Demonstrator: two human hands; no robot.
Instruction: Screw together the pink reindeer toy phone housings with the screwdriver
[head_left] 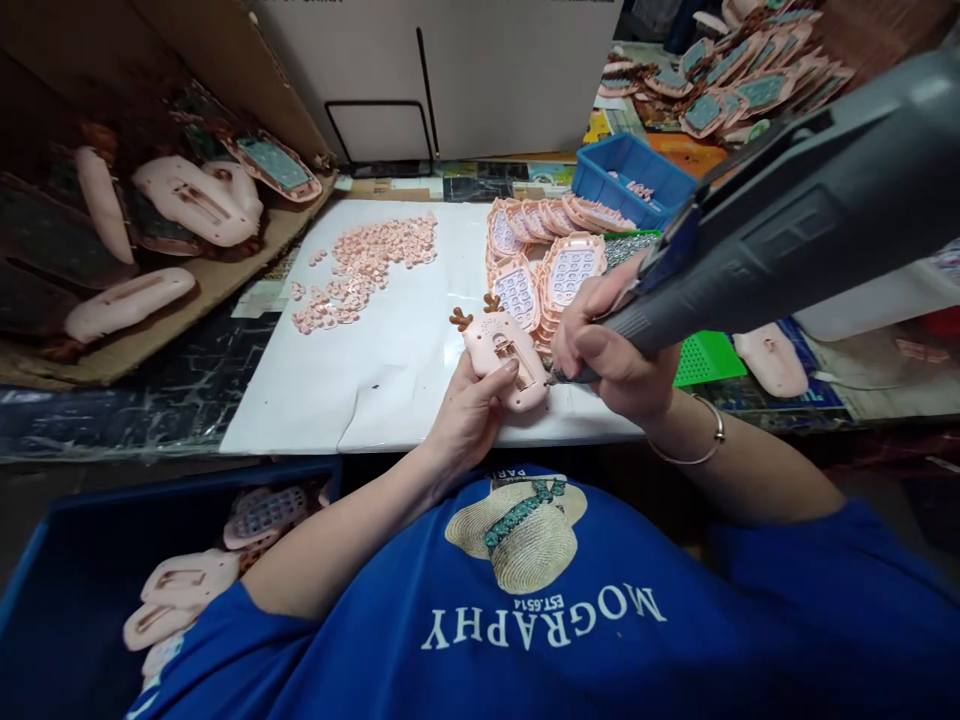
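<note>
Clasping a pink antlered casing (517,348), left hand (471,412) in closed grip, right hand (628,375) wrapped around grey tool (787,210), tip (554,378) at casing's edge

Well to the left of the fingers (501,383), a cardboard box (225,50) is standing open. Beyond the fingers, a black wire stand (375,103) is leaning or standing before a white panel (517,80). Farther off to their right, a blue basket (600,178) is sitting; nearer, a green perforated tray (709,358) is lying. A dark blue crate (45,610) is standing below their left.
</note>
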